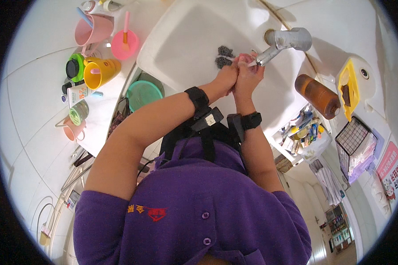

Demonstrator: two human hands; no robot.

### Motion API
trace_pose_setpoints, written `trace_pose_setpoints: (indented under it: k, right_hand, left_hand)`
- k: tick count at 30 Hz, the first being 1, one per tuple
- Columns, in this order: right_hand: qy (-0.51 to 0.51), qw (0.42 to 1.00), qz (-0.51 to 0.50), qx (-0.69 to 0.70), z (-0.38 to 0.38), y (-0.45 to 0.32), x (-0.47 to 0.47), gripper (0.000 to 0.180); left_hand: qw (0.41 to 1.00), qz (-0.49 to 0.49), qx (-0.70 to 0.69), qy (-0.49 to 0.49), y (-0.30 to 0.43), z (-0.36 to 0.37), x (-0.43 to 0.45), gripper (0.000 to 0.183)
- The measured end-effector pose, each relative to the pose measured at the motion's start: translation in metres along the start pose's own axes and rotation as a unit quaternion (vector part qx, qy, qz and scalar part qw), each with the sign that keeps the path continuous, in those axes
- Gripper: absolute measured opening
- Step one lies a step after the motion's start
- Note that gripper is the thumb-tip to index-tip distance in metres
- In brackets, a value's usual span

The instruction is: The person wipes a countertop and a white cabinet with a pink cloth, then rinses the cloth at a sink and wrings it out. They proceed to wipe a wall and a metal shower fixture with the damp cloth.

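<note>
My left hand (228, 79) and my right hand (248, 78) are pressed together over the white washbasin (185, 39), under the spout of the chrome tap (268, 54). A whitish streak, which looks like water, shows at the spout by my right fingers. Just left of my fingertips lie two dark grey, rough-textured clumps, perhaps scouring pads (224, 56), with a pale strip between them. Something pinkish shows among my fingers; whether it is skin or a held thing I cannot tell. The fingers overlap, and my palms are hidden.
On the left counter stand a pink cup (93, 31), a yellow cup (101, 74), a pink bowl with a brush (121, 49) and jars. A green basin (144, 94) sits below. At right are an amber bottle (316, 96), a yellow-edged holder (350, 86) and a wire basket (351, 139).
</note>
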State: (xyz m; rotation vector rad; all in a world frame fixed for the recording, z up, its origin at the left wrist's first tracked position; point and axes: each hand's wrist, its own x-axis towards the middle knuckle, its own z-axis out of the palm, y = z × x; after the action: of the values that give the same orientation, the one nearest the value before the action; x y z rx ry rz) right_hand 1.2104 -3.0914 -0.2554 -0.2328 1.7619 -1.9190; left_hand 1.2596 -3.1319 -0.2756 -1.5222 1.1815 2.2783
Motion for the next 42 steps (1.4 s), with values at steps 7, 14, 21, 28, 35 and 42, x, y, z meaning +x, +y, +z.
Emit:
trace_pose_setpoints:
  k: [7,14,21,28,35,42]
  right_hand:
    - [0.072,0.978,0.141,0.136,0.004,0.007,0.008,0.016]
    - [0.124,0.977,0.14,0.098,0.009,0.008,0.013,0.023]
    - [0.13,0.969,0.184,0.1,0.001,0.014,0.008,0.014]
    - [-0.028,0.952,0.247,0.18,-0.034,-0.003,0.023,0.024]
    - [-0.049,0.982,0.18,-0.001,-0.091,-0.021,0.03,0.035]
    - [-0.01,0.955,0.295,0.026,-0.09,-0.039,0.028,0.043]
  left_hand:
    - [0.976,0.096,0.134,0.144,-0.004,-0.007,0.005,0.063]
    - [0.919,0.229,0.291,0.136,-0.007,-0.007,0.01,0.035]
    - [0.893,0.243,0.359,0.123,0.0,-0.006,-0.004,0.034]
    - [0.991,0.036,0.046,-0.118,0.032,-0.047,-0.009,0.039]
    - [0.946,0.176,0.27,-0.024,0.053,-0.111,0.003,0.039]
    - [0.798,0.324,0.454,0.228,0.055,-0.099,-0.011,0.032]
